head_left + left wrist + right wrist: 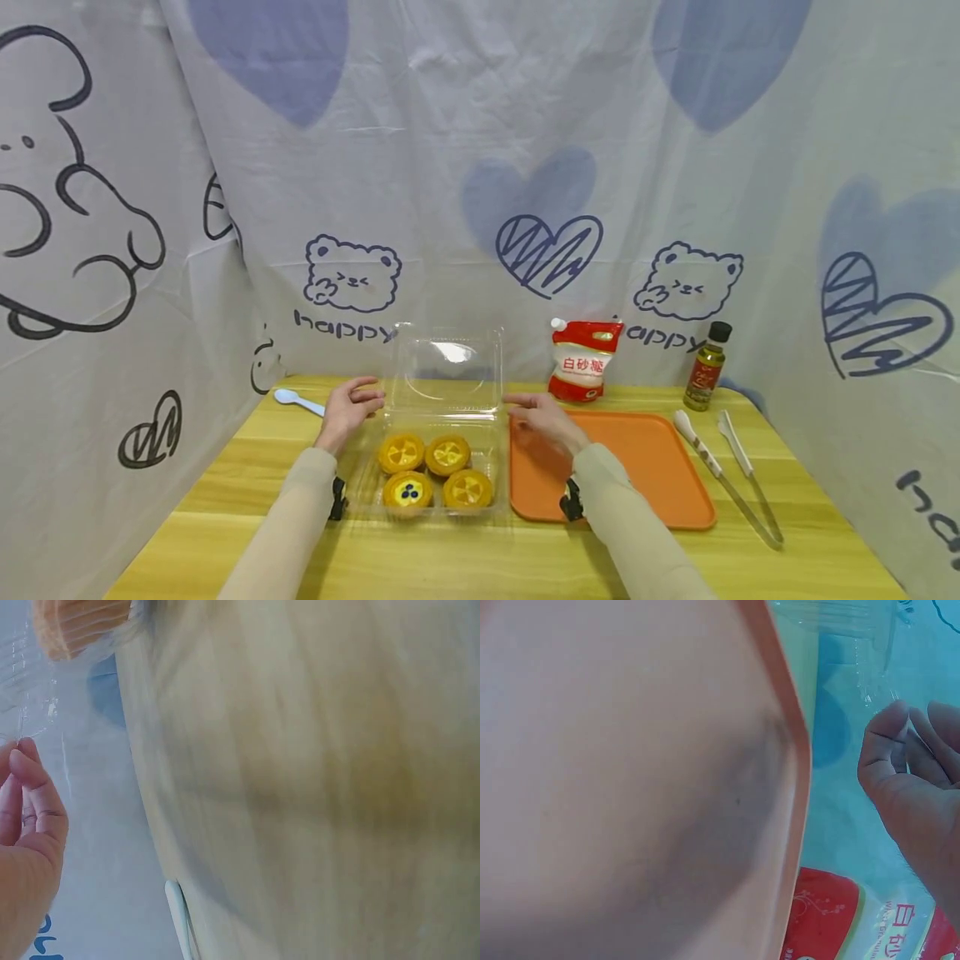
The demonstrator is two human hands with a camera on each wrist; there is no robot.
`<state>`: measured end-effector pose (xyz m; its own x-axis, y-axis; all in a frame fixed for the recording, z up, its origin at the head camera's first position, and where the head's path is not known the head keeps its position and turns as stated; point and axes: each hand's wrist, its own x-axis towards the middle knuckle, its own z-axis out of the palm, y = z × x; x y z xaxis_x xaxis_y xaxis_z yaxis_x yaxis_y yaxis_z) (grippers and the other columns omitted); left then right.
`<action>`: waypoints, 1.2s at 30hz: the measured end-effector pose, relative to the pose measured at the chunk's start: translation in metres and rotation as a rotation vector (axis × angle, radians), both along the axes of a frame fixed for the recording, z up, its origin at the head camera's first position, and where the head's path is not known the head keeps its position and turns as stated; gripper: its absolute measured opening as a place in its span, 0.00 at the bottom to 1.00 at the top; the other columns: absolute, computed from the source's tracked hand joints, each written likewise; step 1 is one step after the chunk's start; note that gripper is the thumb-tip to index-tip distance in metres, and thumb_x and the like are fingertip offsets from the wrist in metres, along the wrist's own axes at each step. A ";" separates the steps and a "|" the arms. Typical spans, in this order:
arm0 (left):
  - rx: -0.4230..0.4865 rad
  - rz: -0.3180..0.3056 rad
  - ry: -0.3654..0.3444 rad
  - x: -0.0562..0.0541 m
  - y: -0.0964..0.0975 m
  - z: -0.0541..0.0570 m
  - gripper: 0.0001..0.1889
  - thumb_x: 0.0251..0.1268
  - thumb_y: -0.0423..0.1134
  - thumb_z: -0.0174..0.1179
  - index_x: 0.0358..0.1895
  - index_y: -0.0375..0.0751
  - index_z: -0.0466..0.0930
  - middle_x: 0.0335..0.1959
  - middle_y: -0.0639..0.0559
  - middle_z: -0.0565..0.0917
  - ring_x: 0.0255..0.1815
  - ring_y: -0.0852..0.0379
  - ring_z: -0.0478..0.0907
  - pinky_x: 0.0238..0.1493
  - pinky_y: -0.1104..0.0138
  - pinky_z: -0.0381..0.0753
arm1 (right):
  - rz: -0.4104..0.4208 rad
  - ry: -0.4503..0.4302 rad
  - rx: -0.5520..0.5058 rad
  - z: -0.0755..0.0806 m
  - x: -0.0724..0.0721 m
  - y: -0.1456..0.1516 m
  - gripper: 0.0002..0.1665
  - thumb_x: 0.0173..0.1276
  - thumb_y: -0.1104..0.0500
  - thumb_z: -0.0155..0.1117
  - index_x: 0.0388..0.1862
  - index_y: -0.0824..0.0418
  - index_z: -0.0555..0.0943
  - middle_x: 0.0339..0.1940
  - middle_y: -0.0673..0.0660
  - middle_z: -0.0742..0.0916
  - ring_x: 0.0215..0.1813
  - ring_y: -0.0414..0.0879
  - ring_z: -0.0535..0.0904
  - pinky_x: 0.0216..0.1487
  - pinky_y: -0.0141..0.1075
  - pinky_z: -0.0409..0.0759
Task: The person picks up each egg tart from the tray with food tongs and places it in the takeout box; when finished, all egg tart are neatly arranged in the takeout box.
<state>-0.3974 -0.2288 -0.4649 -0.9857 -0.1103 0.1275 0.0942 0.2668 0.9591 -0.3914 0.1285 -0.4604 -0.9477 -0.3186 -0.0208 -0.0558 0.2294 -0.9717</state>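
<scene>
A clear plastic clamshell box (500,467) lies open on the table, its hinged lid (450,371) raised upright at the back. Inside the base sit several egg tarts (401,452), one topped with blueberries. My left hand (348,410) pinches the lid's left edge between thumb and fingertips; the left wrist view shows those fingers (45,791) at the clear plastic. On the opposite side, my right hand (549,419) pinches the lid's right edge. The right wrist view has its thumb and fingertips together at the plastic edge (870,675).
An orange tray (637,467) lies right of the box, under my right forearm. Behind it stand a red-and-white sugar pouch (583,362) and an oil bottle (705,371). Tongs (738,479) lie at the far right, a pale spoon (296,400) at the back left. Printed cloth hangs behind.
</scene>
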 end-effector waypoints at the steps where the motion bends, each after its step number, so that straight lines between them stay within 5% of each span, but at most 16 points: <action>1: 0.001 0.009 -0.002 0.000 0.000 0.001 0.25 0.63 0.28 0.63 0.65 0.35 0.73 0.50 0.38 0.85 0.36 0.65 0.83 0.42 0.66 0.85 | -0.003 -0.010 -0.016 0.001 0.000 -0.001 0.22 0.74 0.66 0.53 0.65 0.70 0.74 0.57 0.65 0.83 0.45 0.50 0.78 0.56 0.49 0.80; 4: -0.014 0.012 0.004 0.000 -0.002 0.001 0.26 0.63 0.30 0.64 0.66 0.36 0.73 0.50 0.39 0.86 0.37 0.64 0.84 0.41 0.67 0.85 | 0.001 -0.029 -0.074 0.002 -0.001 -0.003 0.23 0.75 0.67 0.52 0.67 0.71 0.72 0.66 0.68 0.77 0.57 0.55 0.79 0.66 0.55 0.73; 8: -0.039 0.004 0.034 0.000 -0.004 0.001 0.23 0.62 0.30 0.65 0.62 0.32 0.76 0.49 0.36 0.85 0.35 0.65 0.83 0.37 0.70 0.85 | 0.019 -0.007 -0.131 0.002 -0.002 -0.003 0.25 0.76 0.68 0.50 0.69 0.72 0.68 0.68 0.70 0.74 0.67 0.61 0.73 0.68 0.58 0.70; 16: -0.057 0.026 0.060 0.003 -0.004 0.006 0.18 0.60 0.28 0.66 0.54 0.31 0.81 0.47 0.37 0.86 0.33 0.67 0.82 0.32 0.71 0.84 | -0.074 0.016 -0.205 0.006 -0.001 -0.009 0.25 0.73 0.71 0.52 0.69 0.70 0.68 0.63 0.72 0.78 0.60 0.60 0.79 0.64 0.56 0.75; 27: -0.098 0.033 0.110 0.005 -0.004 0.007 0.13 0.61 0.29 0.66 0.49 0.31 0.82 0.44 0.37 0.87 0.32 0.66 0.81 0.33 0.69 0.84 | -0.037 0.057 -0.170 0.009 0.003 -0.008 0.24 0.74 0.72 0.49 0.68 0.74 0.67 0.65 0.73 0.76 0.64 0.63 0.76 0.64 0.54 0.75; 36: -0.112 0.042 0.122 0.004 -0.001 0.006 0.09 0.61 0.28 0.65 0.44 0.33 0.83 0.41 0.37 0.87 0.39 0.48 0.85 0.37 0.63 0.87 | -0.029 0.061 -0.166 0.009 0.004 -0.008 0.24 0.72 0.73 0.52 0.67 0.75 0.68 0.64 0.74 0.76 0.65 0.64 0.74 0.67 0.55 0.72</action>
<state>-0.3936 -0.2302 -0.4586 -0.9569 -0.1291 0.2602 0.1952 0.3775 0.9052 -0.3871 0.1205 -0.4510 -0.9544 -0.2854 0.0874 -0.1113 0.0685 -0.9914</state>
